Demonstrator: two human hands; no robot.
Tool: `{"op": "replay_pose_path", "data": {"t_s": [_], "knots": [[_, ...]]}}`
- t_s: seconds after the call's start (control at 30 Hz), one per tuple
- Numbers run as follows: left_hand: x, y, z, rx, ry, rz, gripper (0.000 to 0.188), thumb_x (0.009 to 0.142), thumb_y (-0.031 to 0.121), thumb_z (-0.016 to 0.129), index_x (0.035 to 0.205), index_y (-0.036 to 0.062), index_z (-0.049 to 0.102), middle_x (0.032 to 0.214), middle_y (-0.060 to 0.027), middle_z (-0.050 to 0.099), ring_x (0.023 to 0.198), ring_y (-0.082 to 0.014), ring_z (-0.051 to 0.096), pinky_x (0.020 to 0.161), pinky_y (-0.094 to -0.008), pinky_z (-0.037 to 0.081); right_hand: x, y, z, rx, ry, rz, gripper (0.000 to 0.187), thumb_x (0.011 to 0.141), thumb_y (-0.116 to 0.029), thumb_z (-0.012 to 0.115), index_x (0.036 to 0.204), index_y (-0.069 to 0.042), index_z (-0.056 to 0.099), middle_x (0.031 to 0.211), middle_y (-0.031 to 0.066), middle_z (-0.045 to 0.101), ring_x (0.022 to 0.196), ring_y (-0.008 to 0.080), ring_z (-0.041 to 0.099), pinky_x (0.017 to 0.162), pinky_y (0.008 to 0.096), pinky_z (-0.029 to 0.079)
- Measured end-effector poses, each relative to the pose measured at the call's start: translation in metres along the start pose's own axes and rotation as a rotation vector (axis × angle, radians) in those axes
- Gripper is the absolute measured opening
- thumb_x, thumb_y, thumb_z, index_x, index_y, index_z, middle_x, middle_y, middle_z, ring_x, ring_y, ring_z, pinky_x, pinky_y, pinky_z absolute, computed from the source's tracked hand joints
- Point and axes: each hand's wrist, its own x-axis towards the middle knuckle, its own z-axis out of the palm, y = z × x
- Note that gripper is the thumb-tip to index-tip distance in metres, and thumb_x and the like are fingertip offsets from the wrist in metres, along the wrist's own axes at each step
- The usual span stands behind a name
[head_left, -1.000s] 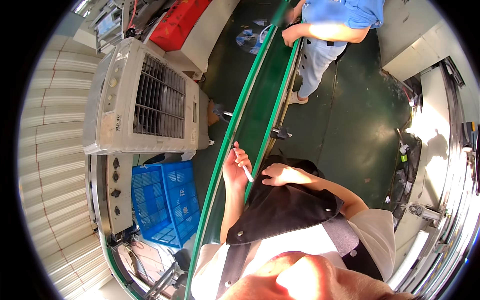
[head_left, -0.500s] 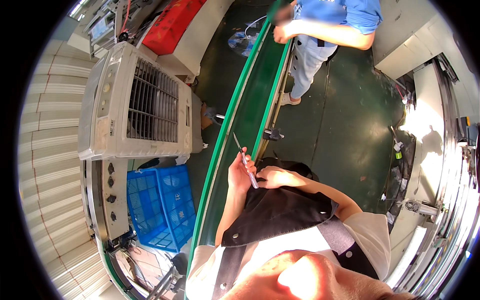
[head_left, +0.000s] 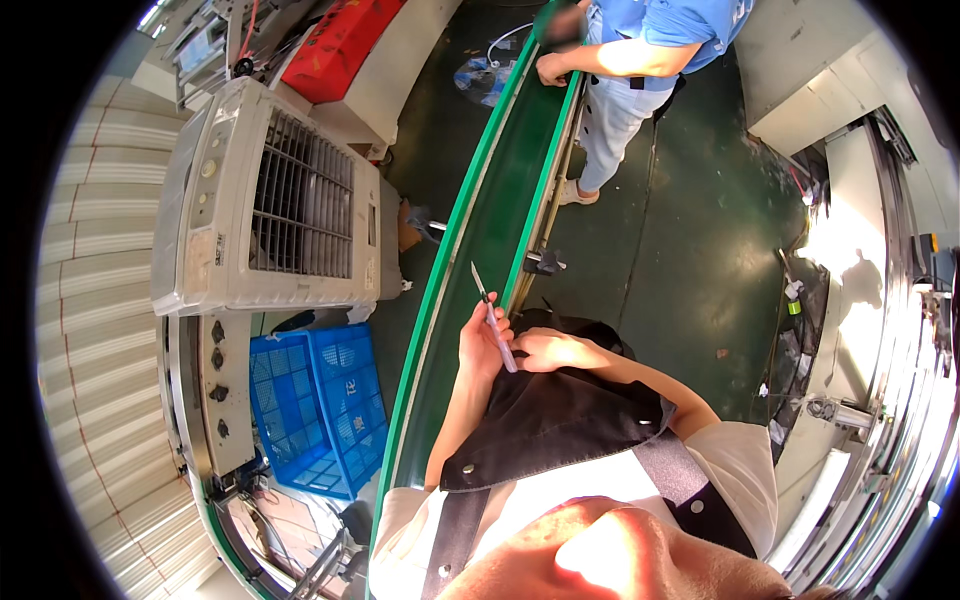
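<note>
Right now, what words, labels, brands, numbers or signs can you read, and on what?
Nothing I can quote reliably:
Beige air cooler: dark marking on its side panel, too small.
Blue crate: pale marks on its wall, too small.
Red box: dark marks, too blurred.
Slim bladed tool in the left hand: none visible.

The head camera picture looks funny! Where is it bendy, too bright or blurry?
Head view: the ribbed wall at left looks bent; head view: glare washes out the pale panel at right; head view: a blurry patch sits beside the co-worker's blue shirt, but the bladed tool in the left hand looks clearer.
</note>
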Motion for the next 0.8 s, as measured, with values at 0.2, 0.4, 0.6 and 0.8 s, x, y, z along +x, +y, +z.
{"op": "replay_pose_path", "data": {"t_s": [0.2, 0.4, 0.6, 0.8], "knots": [[0.001, -0.009, 0.009, 0.246, 0.046, 0.051, 0.024, 0.093, 0.022, 0.042, 0.109, 0.0066, 0.050, 0.077, -0.0039, 0.052, 0.064, -0.0124, 0.047, 0.054, -0.0249, 0.039, 0.000, 0.007, 0.002, 0.029, -0.003, 0.035, 0.029, 0.079, -0.027, 0.052, 0.089, -0.001, 0.061, 0.083, 0.0212, 0.061, 0.081, 0.0360, 0.059, 0.074, 0.0414, 0.046], [0.002, -0.014, 0.015, 0.388, 0.060, 0.105, 0.022, 0.092, 0.018, 0.041, 0.106, 0.0039, 0.051, 0.074, -0.0037, 0.054, 0.063, -0.0122, 0.049, 0.052, -0.0252, 0.039, 0.005, 0.010, 0.006, 0.047, -0.021, 0.062, 0.031, 0.081, -0.030, 0.051, 0.086, 0.001, 0.057, 0.083, 0.0205, 0.060, 0.080, 0.0359, 0.058, 0.074, 0.0408, 0.045], [0.002, -0.013, 0.013, 0.368, 0.091, 0.129, 0.022, 0.092, 0.019, 0.041, 0.104, 0.0042, 0.051, 0.073, -0.0033, 0.053, 0.058, -0.0110, 0.045, 0.049, -0.0247, 0.036, 0.016, 0.023, 0.016, 0.045, -0.036, 0.051, 0.037, 0.083, -0.034, 0.049, 0.089, 0.001, 0.060, 0.085, 0.0209, 0.062, 0.082, 0.0353, 0.059, 0.074, 0.0405, 0.046], [0.005, -0.013, 0.009, 0.364, 0.094, 0.125, 0.023, 0.092, 0.023, 0.040, 0.104, 0.0053, 0.050, 0.072, -0.0024, 0.052, 0.053, -0.0099, 0.041, 0.045, -0.0243, 0.031, 0.013, 0.016, 0.007, 0.029, -0.088, 0.100, 0.042, 0.082, -0.037, 0.050, 0.095, 0.001, 0.061, 0.088, 0.0207, 0.062, 0.085, 0.0347, 0.060, 0.075, 0.0403, 0.046]]}}
